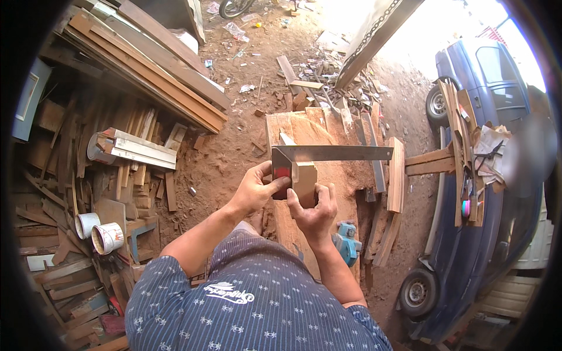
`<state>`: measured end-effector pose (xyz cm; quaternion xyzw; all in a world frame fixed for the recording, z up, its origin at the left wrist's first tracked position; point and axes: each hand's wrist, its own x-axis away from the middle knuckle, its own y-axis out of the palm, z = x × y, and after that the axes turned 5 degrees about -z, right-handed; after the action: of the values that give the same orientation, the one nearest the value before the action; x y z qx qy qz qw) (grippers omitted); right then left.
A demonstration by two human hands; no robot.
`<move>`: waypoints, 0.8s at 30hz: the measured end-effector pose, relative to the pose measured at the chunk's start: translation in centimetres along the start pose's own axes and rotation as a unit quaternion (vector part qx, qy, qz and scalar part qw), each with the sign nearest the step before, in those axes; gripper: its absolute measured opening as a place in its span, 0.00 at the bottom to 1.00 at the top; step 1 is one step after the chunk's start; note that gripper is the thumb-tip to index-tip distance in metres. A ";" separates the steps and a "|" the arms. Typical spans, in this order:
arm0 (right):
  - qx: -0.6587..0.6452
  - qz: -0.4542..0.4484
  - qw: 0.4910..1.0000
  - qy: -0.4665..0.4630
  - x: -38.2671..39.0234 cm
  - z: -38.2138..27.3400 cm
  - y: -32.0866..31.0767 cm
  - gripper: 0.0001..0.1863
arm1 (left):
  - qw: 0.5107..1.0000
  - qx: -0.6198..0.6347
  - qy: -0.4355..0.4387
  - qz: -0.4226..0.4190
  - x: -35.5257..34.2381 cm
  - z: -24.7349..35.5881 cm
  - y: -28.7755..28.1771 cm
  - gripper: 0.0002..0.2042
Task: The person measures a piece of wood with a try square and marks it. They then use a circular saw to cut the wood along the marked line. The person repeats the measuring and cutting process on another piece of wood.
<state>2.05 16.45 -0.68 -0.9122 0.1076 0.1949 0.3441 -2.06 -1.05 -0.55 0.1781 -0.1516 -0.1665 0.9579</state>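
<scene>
A metal try square (333,153), its handle red and dark, lies across a short tan wood block (306,179) over the sawdust-covered bench (295,123), the long blade pointing right. My left hand (257,190) is closed on the square's handle, thumb pressed to it. My right hand (314,210) grips the block from below, thumb raised along its near side. A teal power tool (348,245) sits on the bench beside my right forearm, partly hidden by it.
Long boards (146,64) and piled offcuts (70,281) fill the left, with two white buckets (107,238). Planks (395,175) flank the bench's right. A blue vehicle (480,269) stands at the right, boards stacked against it. A post (374,41) with a chain rises behind the scrap heap.
</scene>
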 end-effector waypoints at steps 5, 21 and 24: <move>0.003 0.000 1.000 0.002 0.0 -0.1 -0.1 0.23 | 1.000 0.007 -0.001 -0.003 0.3 -0.2 0.1 0.19; 0.017 -0.006 1.000 0.007 -2.6 -0.8 0.3 0.24 | 0.980 -0.006 0.133 0.146 -1.4 1.3 -5.0 0.13; 0.017 -0.009 1.000 0.018 -2.4 -0.9 0.3 0.25 | 0.975 0.018 0.130 0.179 -1.1 1.3 -6.5 0.12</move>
<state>0.07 15.79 0.75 -0.9106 0.1089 0.1731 0.3591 -5.19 -6.77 -2.20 0.1853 -0.0581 0.0347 0.9803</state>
